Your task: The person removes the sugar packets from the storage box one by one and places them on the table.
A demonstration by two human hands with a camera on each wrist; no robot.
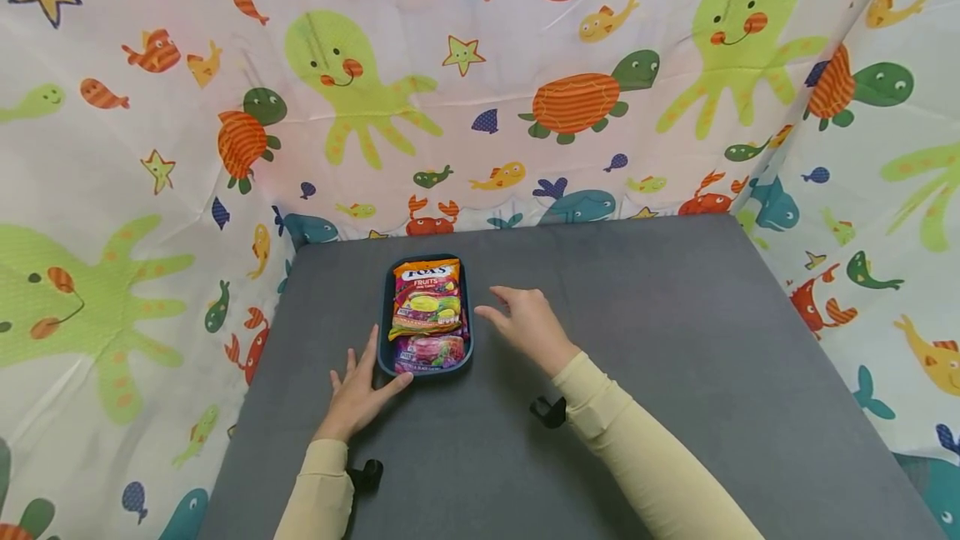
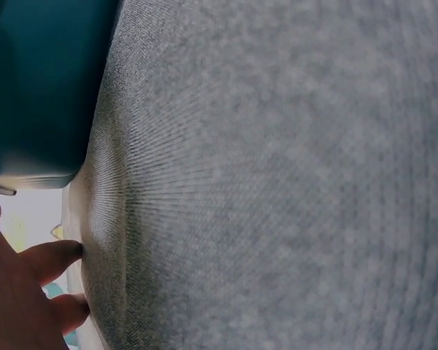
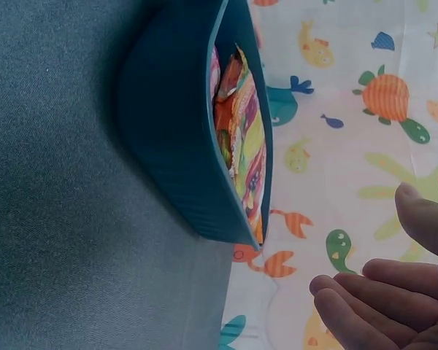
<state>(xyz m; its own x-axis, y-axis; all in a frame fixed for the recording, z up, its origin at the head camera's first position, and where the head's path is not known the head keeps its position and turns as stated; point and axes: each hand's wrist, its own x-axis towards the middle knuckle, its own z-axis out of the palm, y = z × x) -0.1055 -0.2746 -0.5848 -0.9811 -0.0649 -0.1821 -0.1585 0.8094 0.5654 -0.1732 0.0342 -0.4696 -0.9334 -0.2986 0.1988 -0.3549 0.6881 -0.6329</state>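
A dark teal plastic bin (image 1: 386,315) stands on the grey table and holds packs of candy. On top lies an orange Fox's fruits candy bag (image 1: 425,294), with a purple candy bag (image 1: 430,352) showing at the near end. My left hand (image 1: 351,400) is spread at the bin's near left corner, thumb by the front rim; whether it touches is unclear. The left wrist view catches the bin's wall (image 2: 44,95) above the fingers (image 2: 51,261). To the right of the bin, my right hand (image 1: 528,327) hovers apart from it, fingers loosely bent and holding nothing.
Grey cloth covers the table (image 1: 645,315), which stretches right of the bin. A white curtain (image 1: 480,90) printed with sea animals hangs behind and along both sides. Black straps (image 1: 549,412) sit at both wrists.
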